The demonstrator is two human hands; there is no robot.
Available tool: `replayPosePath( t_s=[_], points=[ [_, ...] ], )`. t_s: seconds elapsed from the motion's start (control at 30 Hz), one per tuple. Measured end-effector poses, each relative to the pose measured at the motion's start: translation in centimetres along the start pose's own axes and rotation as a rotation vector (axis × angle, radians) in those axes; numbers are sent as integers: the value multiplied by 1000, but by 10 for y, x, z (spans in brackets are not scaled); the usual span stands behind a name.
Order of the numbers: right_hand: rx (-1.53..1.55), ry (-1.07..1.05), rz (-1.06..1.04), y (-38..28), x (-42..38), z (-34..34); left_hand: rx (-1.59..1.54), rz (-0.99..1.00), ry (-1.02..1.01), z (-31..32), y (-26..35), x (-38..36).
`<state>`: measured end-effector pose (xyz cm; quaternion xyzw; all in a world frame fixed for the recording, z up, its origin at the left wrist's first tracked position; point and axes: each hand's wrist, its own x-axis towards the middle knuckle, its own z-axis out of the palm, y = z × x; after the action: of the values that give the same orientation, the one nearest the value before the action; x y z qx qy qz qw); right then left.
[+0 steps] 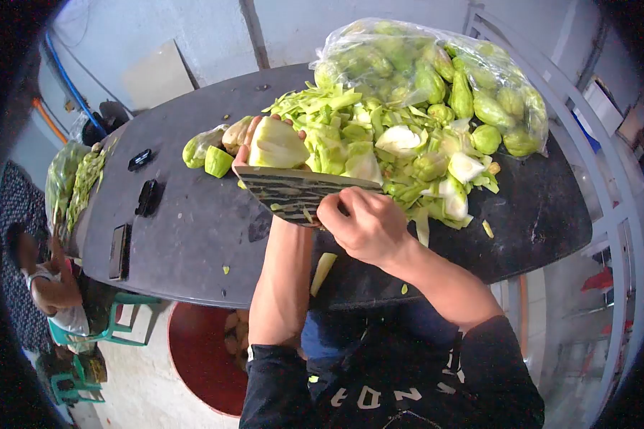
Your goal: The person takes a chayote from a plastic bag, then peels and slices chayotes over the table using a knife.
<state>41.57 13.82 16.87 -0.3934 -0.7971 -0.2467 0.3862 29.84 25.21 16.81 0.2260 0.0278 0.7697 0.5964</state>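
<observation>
My left hand [245, 146] holds a peeled, pale green chayote [276, 144] over the dark table, its fingers wrapped behind and beside it. My right hand [366, 224] is closed around the handle end of a wide knife [297, 194], whose patterned blade lies just below the chayote and hides part of my left hand. Right of the chayote spreads a heap of green peelings [365, 129] with peeled pieces [466, 167] among them. A small cut green piece [218, 162] rests to the left, next to whole chayotes [199, 148].
A clear plastic bag of chayotes [436, 68] stands at the back right. Black objects [147, 197] lie on the table [193, 236] at left. A red tub [197, 350] sits below the front edge. At far left, a person [54, 286] sits near another bag [63, 179].
</observation>
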Motion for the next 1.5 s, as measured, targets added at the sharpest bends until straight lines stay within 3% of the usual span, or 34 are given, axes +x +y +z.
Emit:
replayPosePath(
  t_s=[0.27, 0.37, 0.4, 0.9, 1.1, 1.13, 1.43, 1.5],
  points=[
    [85, -54, 86, -3, 2, -5, 30, 123, -191, -14, -11, 5],
    [116, -73, 110, -2, 4, -5, 125, 198, -107, -4, -15, -3],
    [115, -73, 112, -2, 2, -5, 88, 165, -215, -10, -17, 0],
    [137, -79, 133, -3, 4, -6, 397, 257, -157, -8, -14, -4],
    [169, -32, 155, 1, 10, -2, 282, 150, -139, 12, -14, -23],
    [153, -53, 156, 4, 11, -2, 377, 132, -106, 23, -11, -27],
    [150, -92, 176, 3, 5, -1, 364, 165, -75, 25, -2, -22],
    [114, -108, 209, 6, 9, 0, 286, 67, -15, 31, -4, -25]
  ],
)
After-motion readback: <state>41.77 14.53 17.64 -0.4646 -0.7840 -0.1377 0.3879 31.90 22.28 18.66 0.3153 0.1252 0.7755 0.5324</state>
